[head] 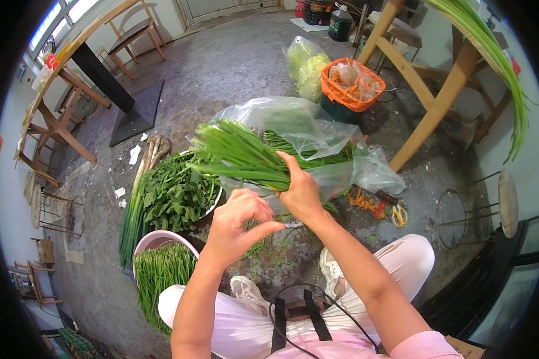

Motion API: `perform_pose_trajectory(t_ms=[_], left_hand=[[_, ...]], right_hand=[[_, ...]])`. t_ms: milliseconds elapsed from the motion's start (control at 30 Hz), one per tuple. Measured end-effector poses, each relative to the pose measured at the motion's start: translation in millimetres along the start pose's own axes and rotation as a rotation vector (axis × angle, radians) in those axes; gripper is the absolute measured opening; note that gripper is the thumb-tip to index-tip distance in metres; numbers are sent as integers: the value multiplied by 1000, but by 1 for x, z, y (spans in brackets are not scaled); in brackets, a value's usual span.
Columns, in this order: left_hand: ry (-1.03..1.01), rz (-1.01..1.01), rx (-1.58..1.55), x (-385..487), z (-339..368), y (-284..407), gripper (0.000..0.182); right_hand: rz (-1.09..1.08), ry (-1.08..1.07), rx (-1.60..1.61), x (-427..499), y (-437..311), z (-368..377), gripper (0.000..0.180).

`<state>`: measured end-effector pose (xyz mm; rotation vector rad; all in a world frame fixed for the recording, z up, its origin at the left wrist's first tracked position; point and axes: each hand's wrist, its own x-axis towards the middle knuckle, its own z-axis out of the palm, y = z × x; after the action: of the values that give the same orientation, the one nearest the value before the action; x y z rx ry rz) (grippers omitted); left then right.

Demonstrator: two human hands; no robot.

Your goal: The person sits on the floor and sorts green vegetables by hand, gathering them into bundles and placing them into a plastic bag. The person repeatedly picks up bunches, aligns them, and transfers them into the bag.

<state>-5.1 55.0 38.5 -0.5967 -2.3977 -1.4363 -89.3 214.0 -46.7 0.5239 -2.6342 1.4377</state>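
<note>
My right hand [302, 190] grips a bundle of garlic chives [247, 157] at one end; the green leaves point away to the upper left. To its left, my left hand [240, 222] is in the air with curled fingers and the thumb held apart, and I see nothing in it. Beyond the bundle, a clear plastic bag [292, 112] lies open on the floor around more chives [325, 157]. By my left knee stands a pink bucket [141, 244] packed with upright chives [166, 273]. Loose chive scraps [269, 253] litter the floor below my hands.
Leafy greens [177, 193] fill a basin beside long scallions [137, 202]. On the right lie yellow-handled scissors [399, 216] and orange peelings [364, 197]. Behind the bag are an orange-lined bin [330, 92] and bagged cabbage [312, 74]. A wooden table leg [424, 116] and stool [506, 204] flank the right.
</note>
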Motion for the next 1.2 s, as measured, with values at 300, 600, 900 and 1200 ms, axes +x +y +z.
perform_pose_trajectory(t_ms=[300, 600, 900, 1200], left_hand=[[27, -122, 202, -2, 0, -10, 15], [230, 46, 767, 8, 13, -17, 32], [301, -44, 720, 3, 10, -25, 24], [365, -345, 320, 5, 17, -26, 17]], right_hand=[[269, -107, 462, 7, 12, 0, 47], [205, -148, 628, -7, -20, 11, 45], [260, -218, 593, -9, -25, 8, 50], [233, -173, 663, -16, -27, 17, 47]])
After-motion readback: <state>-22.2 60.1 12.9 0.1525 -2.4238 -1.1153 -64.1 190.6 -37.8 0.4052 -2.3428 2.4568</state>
